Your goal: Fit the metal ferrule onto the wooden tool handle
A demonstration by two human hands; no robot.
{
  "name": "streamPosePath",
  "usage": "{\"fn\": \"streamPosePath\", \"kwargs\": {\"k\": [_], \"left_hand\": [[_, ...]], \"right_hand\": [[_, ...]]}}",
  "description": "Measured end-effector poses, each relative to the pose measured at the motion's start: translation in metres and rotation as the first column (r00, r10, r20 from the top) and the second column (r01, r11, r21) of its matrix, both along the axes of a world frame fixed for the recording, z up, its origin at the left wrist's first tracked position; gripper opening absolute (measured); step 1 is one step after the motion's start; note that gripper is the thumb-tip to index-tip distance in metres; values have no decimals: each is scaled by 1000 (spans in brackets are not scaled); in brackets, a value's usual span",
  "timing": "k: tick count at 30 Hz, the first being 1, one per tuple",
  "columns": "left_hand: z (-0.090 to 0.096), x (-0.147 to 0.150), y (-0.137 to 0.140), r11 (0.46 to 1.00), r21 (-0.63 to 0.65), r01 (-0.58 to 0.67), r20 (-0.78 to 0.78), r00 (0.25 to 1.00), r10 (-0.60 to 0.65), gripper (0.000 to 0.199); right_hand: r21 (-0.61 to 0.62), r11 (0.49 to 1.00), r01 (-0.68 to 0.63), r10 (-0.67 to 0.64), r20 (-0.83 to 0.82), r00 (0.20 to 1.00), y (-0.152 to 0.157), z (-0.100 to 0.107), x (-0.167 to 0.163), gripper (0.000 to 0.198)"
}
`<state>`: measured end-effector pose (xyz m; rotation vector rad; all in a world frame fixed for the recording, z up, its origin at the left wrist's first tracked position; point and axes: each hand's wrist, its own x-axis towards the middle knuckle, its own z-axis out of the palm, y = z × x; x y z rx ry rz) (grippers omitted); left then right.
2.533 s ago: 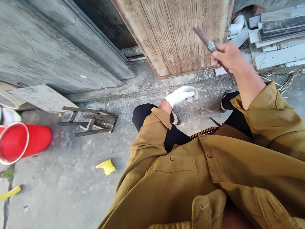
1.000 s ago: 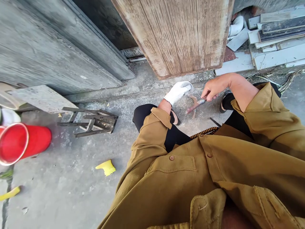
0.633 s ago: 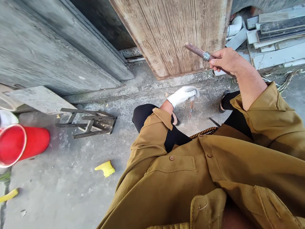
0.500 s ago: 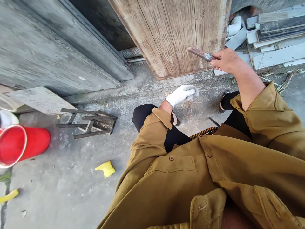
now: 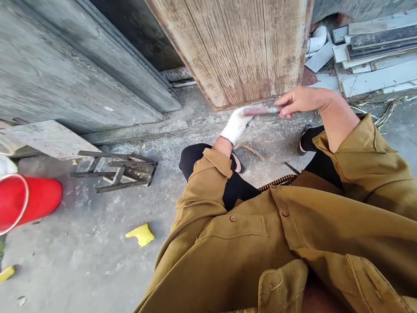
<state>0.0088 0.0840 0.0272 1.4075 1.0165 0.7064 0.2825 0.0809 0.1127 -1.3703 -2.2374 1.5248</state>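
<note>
My right hand (image 5: 295, 102) is bare and closed around one end of a brown wooden stick with silvery wire (image 5: 273, 110) wound about its middle. My left hand (image 5: 236, 125) wears a white glove and meets the other end of the stick, its fingers curled there. Motion blurs the stick and partly hides how the gloved fingers sit. Below the glove, a slim curved tool with brownish handles (image 5: 252, 150) appears to lie on the concrete between my feet; its kind is unclear. A dark thin rod (image 5: 292, 168) is near my lap.
A plank door panel (image 5: 243, 56) stands ahead, with grey boards (image 5: 65, 65) to its left. At left are a small wooden stool (image 5: 120, 170), a red bucket (image 5: 42, 195) and a yellow scrap (image 5: 141, 235). Stacked boards (image 5: 378, 65) and a white pipe (image 5: 317, 40) lie at right.
My right hand has lowered the stick and brought it level, toward the left. My gloved hand has moved up and left from the thin wire to the stick's end, uncovering the curved tool below.
</note>
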Motion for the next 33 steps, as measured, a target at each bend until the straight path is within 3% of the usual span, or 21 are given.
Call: {"fn": "streamPosePath", "kwargs": {"k": [3,5,9,12,14,16,18,19,21,22,24,25,27,30,33], "left_hand": [[-1,6,-4,991,0,136,23,990,-136,22],[2,9,-9,968,6,252,8,968,-252,18],[13,10,-15,926,70,371,-69,928,-367,20],[23,8,-14,900,153,408,-178,907,-381,27],[28,6,-10,869,242,432,-302,885,-356,28],[28,4,-3,846,318,427,-379,876,-299,27],[26,5,5,862,339,377,-335,905,-264,26],[24,6,8,882,322,345,-272,926,-263,27],[20,10,12,921,263,286,-122,957,-262,30],[19,13,13,937,236,256,-58,967,-250,34],[17,19,11,950,196,243,25,967,-252,42],[17,21,9,947,187,260,51,961,-273,45],[19,26,4,928,191,321,82,936,-341,46],[23,30,-2,877,226,424,-19,902,-431,41],[29,33,-5,806,264,530,-299,839,-454,38]], "right_hand": [[74,947,312,-295,-177,939,-2,5,-5,17],[101,907,409,-387,-184,904,-2,5,-10,17],[308,846,436,-467,32,884,0,-1,-16,22],[488,797,356,-523,261,812,2,-6,-16,21],[391,897,205,-385,465,797,1,-6,-13,16],[133,991,32,-103,579,809,-2,-1,-9,11],[-118,984,-130,172,496,851,-7,8,-2,13],[-182,965,-189,248,392,886,-10,13,1,14],[-201,949,-245,276,143,951,-14,21,7,13],[-164,961,-222,229,25,973,-16,24,9,10],[-32,999,-30,26,-132,991,-18,25,10,10],[36,994,101,-93,-177,980,-19,23,9,14],[159,930,331,-296,-207,932,-22,17,5,19],[351,821,450,-471,-29,882,-30,9,-6,22],[510,792,335,-533,312,786,-44,13,-19,25]]}}
